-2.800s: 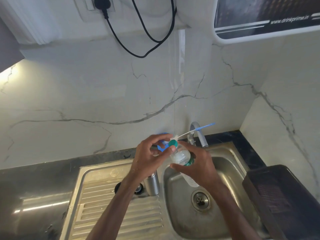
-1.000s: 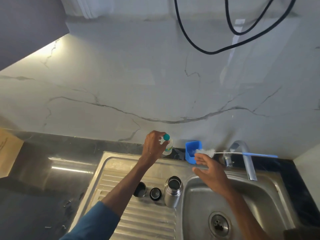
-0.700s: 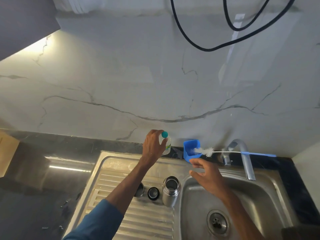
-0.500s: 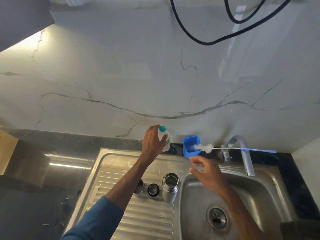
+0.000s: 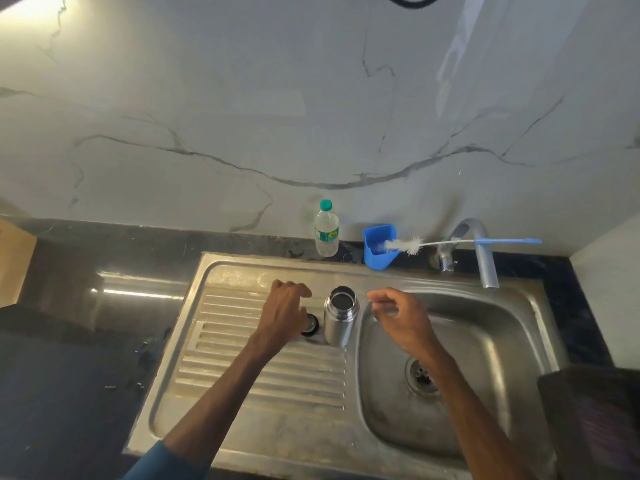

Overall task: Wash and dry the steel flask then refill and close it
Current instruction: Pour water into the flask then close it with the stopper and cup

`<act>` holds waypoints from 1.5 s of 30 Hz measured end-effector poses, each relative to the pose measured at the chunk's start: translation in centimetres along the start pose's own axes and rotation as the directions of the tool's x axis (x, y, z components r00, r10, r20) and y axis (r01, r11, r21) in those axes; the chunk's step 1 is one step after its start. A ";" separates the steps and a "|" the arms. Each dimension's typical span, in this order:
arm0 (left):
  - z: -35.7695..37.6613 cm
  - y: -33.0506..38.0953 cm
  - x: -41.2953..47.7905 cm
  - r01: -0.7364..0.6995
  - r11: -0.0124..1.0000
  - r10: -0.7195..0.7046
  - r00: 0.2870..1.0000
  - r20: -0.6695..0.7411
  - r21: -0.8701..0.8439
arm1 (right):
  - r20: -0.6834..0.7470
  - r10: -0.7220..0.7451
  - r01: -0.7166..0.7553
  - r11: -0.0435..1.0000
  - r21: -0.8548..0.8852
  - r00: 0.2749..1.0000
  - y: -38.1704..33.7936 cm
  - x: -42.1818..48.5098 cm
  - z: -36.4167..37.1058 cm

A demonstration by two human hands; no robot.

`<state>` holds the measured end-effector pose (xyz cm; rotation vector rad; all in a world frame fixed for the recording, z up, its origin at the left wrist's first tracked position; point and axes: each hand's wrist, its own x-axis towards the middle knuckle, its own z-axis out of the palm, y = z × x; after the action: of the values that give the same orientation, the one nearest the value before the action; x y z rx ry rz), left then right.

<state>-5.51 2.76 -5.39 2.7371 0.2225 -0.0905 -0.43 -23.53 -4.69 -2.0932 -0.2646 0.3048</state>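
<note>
Standing uncapped on the drainboard, the steel flask sits between two hands. The left hand curls over a black cap; its grip is hidden. The right hand hovers loose and empty. Judging by the idle bottle brush, washing, drying, refilling and closing all remain.

Left hand is off the clear teal-capped plastic bottle, left standing on the dark worktop, and now down beside the open steel flask.
</note>
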 end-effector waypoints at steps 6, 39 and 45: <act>3.4 -0.1 -2.4 -0.083 0.945 -0.025 0.947 0.320 0.318 | 0.032 0.019 -0.018 0.999 -0.030 0.999 0.2 -2.6 0.9; -5.2 3.4 -2.8 -0.208 0.862 -0.072 0.853 -0.517 -0.463 | -0.031 -0.070 0.074 0.985 0.153 0.997 -8.9 -0.9 -1.8; -7.3 8.4 -2.9 -0.358 0.629 -0.024 0.878 -0.477 -0.690 | 0.124 -0.077 0.035 0.950 0.309 0.989 -12.3 1.5 -2.6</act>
<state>-6.76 -2.44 4.75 1.8480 0.0804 0.5784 1.01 -18.95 7.04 -1.7576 -0.3346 0.4267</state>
